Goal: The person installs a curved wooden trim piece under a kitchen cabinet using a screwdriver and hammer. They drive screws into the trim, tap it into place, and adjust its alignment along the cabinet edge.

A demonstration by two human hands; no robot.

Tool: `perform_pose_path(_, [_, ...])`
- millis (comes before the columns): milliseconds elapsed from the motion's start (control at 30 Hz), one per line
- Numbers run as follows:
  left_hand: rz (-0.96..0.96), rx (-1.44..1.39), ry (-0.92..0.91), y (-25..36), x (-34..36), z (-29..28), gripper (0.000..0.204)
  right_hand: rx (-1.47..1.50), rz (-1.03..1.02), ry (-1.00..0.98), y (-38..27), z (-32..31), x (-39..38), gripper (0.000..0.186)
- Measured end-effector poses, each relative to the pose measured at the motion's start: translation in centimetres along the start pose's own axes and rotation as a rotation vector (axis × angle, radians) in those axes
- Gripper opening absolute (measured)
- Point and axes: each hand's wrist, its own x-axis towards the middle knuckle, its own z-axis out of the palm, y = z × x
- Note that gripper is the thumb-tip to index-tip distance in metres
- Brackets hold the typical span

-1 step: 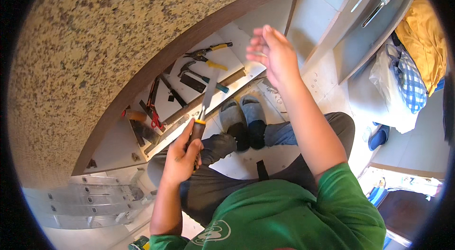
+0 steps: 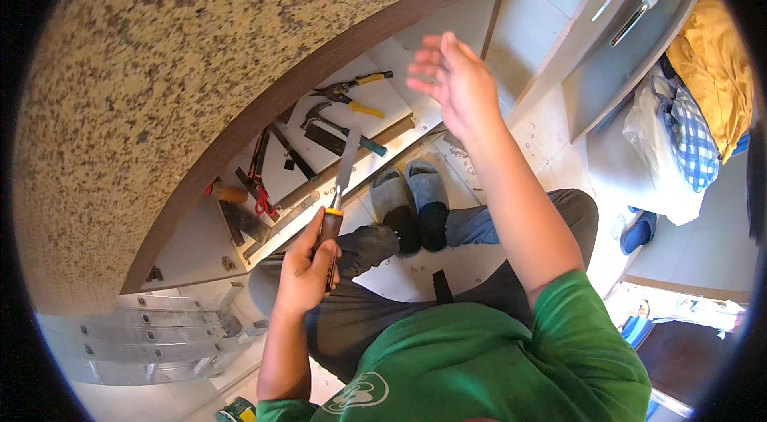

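Grips a chisel (image 2: 333,218) in the left hand (image 2: 305,272), with fingers curled round the dark handle and blade angled forward over the white cabinet board (image 2: 280,186). Carries nothing in the right hand (image 2: 463,98) — raised palm inward, with fingers loosely parted, slightly blurred. Has just moved the right hand a little up and leftward, and dipped the chisel's tip slightly; shows no clear change in left-hand grip. Leaves the chisel, by judgement, under one-handed control, with the right hand free. Cannot confirm any contact between blade and board. Lists on the board: claw hammer (image 2: 372,146) and, just beyond, yellow-handled pliers (image 2: 341,93).
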Motion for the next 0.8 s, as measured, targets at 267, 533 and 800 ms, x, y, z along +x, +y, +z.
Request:
perform_pose_path(267, [-0.034, -0.282, 0.011, -7.6, -2.4, -0.9, 0.056, 0.493, 0.041, 0.137, 2.8, 7.8, 2.6, 0.041])
perform_pose_path(533, [0.016, -0.244, -0.054, -7.9, -2.5, -0.8, 0.057, 0.442, 0.133, 0.011, 3.6, 7.3, 1.7, 0.043])
perform_pose_path(800, [0.054, -0.313, -0.043, -9.4, -3.0, -1.7, 0.057, 0.237, -0.065, 0.161, 0.8, 3.0, 5.3, 0.026])
